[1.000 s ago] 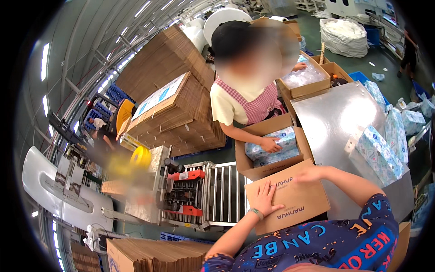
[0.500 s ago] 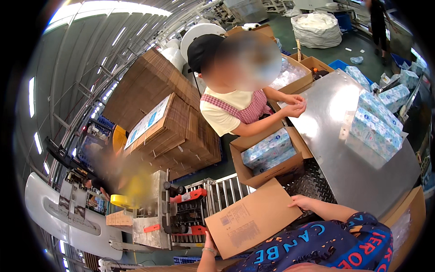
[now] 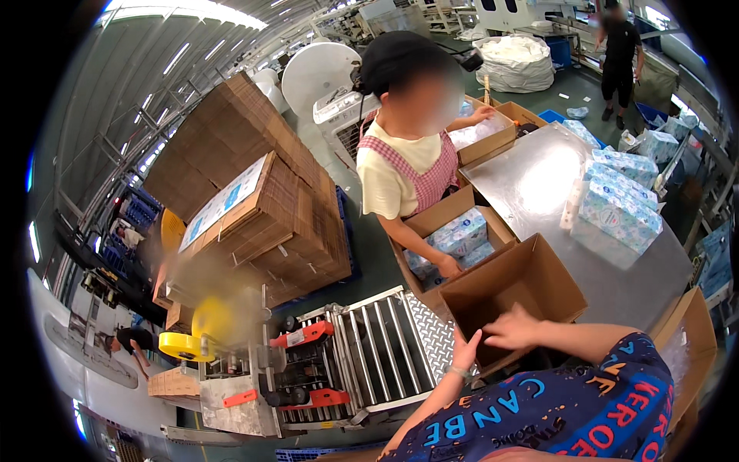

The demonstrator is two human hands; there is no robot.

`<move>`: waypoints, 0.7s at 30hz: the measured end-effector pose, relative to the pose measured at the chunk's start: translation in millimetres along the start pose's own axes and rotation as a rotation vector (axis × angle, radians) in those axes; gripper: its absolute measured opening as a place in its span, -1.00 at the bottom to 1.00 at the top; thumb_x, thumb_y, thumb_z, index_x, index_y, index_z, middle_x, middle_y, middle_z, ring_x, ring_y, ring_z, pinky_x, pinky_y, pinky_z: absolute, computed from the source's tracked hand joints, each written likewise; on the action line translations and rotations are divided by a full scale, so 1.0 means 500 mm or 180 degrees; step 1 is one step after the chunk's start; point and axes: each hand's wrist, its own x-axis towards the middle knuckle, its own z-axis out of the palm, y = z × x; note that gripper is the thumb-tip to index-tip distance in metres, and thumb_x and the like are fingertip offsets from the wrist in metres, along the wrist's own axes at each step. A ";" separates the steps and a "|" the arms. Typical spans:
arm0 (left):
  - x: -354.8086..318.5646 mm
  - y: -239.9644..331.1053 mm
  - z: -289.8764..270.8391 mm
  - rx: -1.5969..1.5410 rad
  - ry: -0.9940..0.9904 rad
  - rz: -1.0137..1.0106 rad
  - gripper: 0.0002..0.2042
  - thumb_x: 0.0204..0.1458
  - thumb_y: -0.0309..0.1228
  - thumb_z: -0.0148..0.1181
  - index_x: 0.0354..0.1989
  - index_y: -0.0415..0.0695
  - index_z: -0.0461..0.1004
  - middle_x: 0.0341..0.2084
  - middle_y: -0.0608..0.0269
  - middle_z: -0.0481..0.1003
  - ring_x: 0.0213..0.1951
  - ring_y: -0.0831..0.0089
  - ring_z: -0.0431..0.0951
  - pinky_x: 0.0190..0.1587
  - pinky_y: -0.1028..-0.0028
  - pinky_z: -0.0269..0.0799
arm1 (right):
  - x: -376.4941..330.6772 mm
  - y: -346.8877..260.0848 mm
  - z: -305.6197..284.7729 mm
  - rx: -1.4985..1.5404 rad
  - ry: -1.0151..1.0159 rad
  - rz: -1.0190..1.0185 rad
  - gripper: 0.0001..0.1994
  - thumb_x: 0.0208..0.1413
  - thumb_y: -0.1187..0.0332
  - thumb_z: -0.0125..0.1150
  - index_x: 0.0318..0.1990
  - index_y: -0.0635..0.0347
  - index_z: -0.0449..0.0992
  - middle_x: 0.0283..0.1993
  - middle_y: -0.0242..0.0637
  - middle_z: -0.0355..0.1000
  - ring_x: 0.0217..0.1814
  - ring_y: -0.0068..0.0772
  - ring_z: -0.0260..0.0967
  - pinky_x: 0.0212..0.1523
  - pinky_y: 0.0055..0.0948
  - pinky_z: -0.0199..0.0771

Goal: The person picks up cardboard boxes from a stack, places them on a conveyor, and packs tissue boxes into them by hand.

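Observation:
An opened-out brown cardboard box (image 3: 539,269) stands tilted in front of me, its open mouth facing me and its inside bare. My left hand (image 3: 465,354) is at the box's near left edge, fingers and thumb seeming to straddle the wall. My right hand (image 3: 514,328) reaches across the opening with fingers apart. Just beyond, a second cardboard box (image 3: 504,232) holds blue-and-white patterned packs (image 3: 462,233). A co-worker in a checked apron (image 3: 426,173) has one hand (image 3: 449,267) at that box and the other over a box of clear plastic (image 3: 473,135).
A metal table (image 3: 523,165) lies to the right, bearing more patterned packs (image 3: 616,219). On the left are a roller conveyor (image 3: 381,346) with a taping machine (image 3: 304,366) and stacked flat cartons (image 3: 285,239). Another box (image 3: 685,354) stands at my right. Another person (image 3: 618,58) stands far back.
The flat carton I held is now opened out into a box, farther right and against the filled box. Both my hands have moved to its near edge. The co-worker's hands have separated.

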 end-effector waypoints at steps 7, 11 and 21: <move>0.021 -0.122 -0.220 0.0464 -0.0111 -0.0182 -0.44 0.14 -0.12 0.29 0.17 -0.32 0.44 -0.09 -0.09 0.62 0.00 0.14 0.63 0.08 0.29 0.51 | -0.078 0.376 0.011 -0.2137 0.0997 0.1185 -0.19 0.18 -0.09 0.09 0.51 0.07 0.05 0.62 -0.29 -0.12 0.67 -0.31 -0.34 0.56 0.23 -0.45; -0.062 -0.218 -0.347 0.0103 0.0310 -0.1113 -0.53 0.12 -0.02 0.31 -0.16 -0.28 0.62 -0.30 0.08 0.67 -0.28 0.26 0.67 -0.15 0.29 0.55 | -0.019 0.427 0.102 0.0336 0.1067 0.1664 -0.01 0.01 -0.02 0.35 0.51 0.17 -0.04 0.59 0.01 -0.14 0.65 0.05 -0.32 0.58 -0.07 -0.24; -0.072 -0.044 -0.296 -0.1388 0.0059 -0.0920 -0.56 0.37 -0.02 -0.08 -0.07 -0.19 0.49 -0.38 0.25 0.59 -0.41 0.50 0.61 -0.28 0.49 0.56 | 0.256 0.045 -0.259 0.0649 0.3446 -0.0552 -0.85 0.20 0.50 0.13 -0.12 0.28 0.56 -0.11 -0.07 0.53 -0.06 -0.06 0.49 0.03 -0.21 0.45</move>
